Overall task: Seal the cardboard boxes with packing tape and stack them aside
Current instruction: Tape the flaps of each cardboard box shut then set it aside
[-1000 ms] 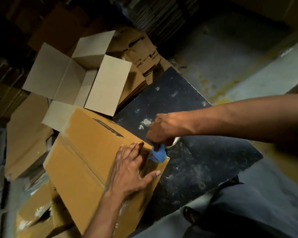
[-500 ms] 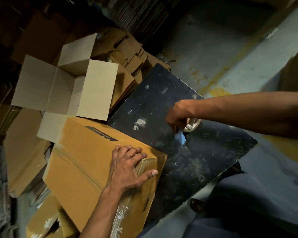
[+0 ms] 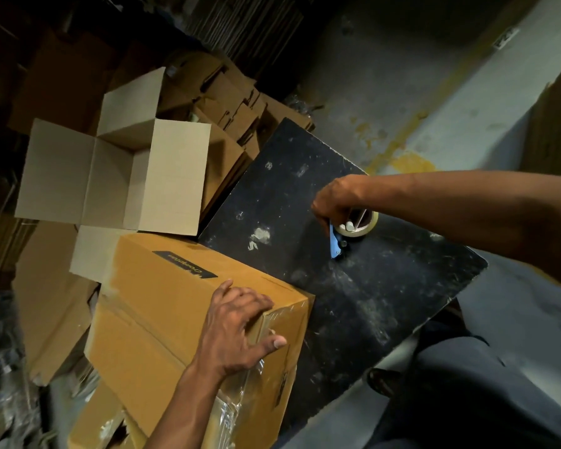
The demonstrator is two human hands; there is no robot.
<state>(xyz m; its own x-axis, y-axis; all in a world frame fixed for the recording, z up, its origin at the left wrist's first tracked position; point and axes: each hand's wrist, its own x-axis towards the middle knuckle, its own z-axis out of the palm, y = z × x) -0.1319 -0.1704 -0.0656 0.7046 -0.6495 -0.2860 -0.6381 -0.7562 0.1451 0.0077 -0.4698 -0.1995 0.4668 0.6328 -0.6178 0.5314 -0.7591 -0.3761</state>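
Cardboard box lengthwise toward open box

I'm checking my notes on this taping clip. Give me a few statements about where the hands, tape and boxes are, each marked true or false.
1. The left hand grips the corner of the closed brown box. True.
2. The right hand holds nothing. False: it holds the tape dispenser over the black board.
3. The pale box behind has its flaps open. True.
4. The tape roll sits on the brown box. False: it is over the board, apart from that box.
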